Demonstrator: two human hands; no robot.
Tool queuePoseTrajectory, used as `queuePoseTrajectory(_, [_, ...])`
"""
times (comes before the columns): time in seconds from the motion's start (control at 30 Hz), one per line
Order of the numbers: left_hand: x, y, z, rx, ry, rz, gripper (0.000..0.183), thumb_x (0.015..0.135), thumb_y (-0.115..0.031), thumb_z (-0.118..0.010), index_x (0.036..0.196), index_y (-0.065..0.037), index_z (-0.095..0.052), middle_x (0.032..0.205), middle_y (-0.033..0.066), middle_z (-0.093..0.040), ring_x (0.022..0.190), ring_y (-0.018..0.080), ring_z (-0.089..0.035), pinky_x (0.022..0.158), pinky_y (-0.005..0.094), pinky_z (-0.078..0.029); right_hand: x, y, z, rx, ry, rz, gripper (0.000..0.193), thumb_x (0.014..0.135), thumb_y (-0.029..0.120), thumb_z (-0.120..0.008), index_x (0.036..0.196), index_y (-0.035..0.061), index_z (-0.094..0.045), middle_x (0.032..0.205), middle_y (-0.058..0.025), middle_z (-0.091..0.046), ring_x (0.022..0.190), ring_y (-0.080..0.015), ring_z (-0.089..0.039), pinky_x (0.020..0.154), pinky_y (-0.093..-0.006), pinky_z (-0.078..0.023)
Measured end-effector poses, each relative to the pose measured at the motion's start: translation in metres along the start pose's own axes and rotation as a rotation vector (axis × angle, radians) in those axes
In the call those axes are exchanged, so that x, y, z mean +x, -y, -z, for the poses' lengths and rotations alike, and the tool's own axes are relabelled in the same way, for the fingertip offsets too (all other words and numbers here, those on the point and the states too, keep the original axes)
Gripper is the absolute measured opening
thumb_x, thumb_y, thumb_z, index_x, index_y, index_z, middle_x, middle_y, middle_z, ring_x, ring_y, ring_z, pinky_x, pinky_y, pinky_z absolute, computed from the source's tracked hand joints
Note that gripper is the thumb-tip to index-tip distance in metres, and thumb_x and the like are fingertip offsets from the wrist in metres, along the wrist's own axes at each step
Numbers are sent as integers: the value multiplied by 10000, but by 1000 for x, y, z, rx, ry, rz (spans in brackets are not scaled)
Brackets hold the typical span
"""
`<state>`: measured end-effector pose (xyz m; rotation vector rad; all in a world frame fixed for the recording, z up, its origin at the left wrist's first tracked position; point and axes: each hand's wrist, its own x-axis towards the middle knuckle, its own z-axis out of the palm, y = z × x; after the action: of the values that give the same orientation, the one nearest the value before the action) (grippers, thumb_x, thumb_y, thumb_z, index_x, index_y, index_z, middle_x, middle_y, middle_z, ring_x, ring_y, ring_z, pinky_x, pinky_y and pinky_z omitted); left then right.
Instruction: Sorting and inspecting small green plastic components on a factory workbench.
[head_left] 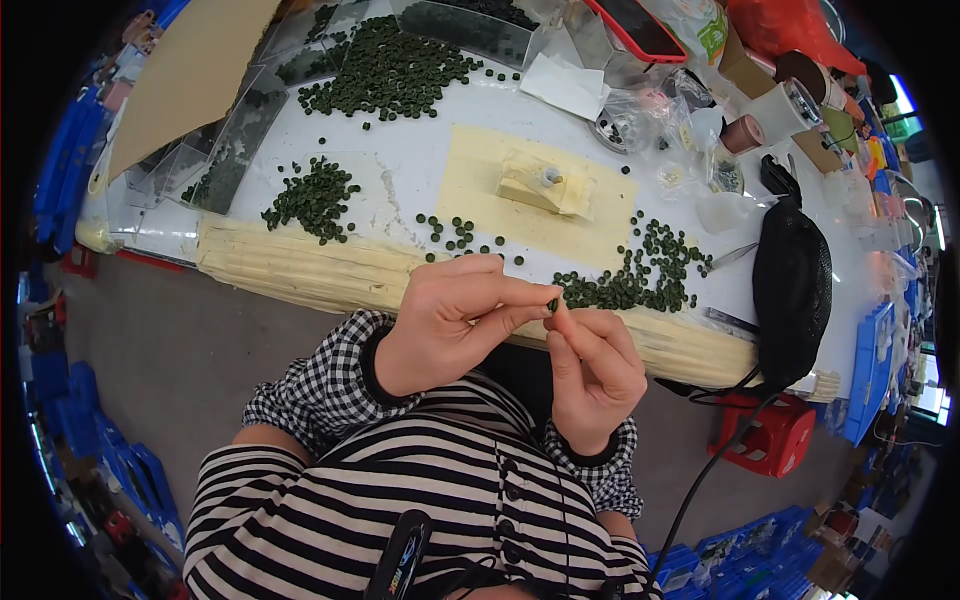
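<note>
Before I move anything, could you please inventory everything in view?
green pieces: many, dark green, piled on table
held piece: one, dark green, fingertips
table: one, white, upper centre
block: one, pale yellow, mid-table
cardboard: one, tan, upper left
trays: several, clear, upper left
phone: one, red-cased, top right
bags: several, clear and red, upper right
pouch: one, black, table's right
stool: one, red, lower right
bins: many, blue, floor edges
shirt: one, striped, bottom
sleeves: two, checked, wrists
left hand: one, bare, centre
right hand: one, bare, centre
</note>
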<state>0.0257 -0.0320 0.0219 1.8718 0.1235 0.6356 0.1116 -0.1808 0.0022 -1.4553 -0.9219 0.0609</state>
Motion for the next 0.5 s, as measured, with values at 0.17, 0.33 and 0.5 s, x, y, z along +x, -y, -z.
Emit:
queuePoseTrajectory(0.17, [1, -2, 3, -44, -6, 100, 170, 807, -25, -719, 974, -52, -731, 588, -3, -496, 526, 82, -392, 483, 247, -301, 0, 2, -2, -29, -27, -14, 310, 767, -99, -695, 1062, -3, -705, 863, -95, -652, 714, -163, -596, 640, -240, -478])
queuePoseTrajectory(0.33, [0, -1, 1, 17, -39, 15, 165, 806, -33, -722, 970, -51, -730, 598, 12, -520, 527, 91, -416, 484, 250, -311, 1, 3, -1, -66, -20, 24, 310, 764, -99, -697, 1058, -2, -706, 858, -95, -651, 710, -169, -597, 637, -243, -479])
queuePoseTrajectory(0.5, [-1, -2, -2, 26, -63, -28, 210, 793, 2, -729, 997, -47, -731, 595, -7, -451, 526, 82, -368, 481, 234, -277, 2, 3, -1, -79, -19, 41, 316, 756, -101, -702, 1056, -2, -706, 850, -93, -648, 704, -171, -595, 634, -245, -478])
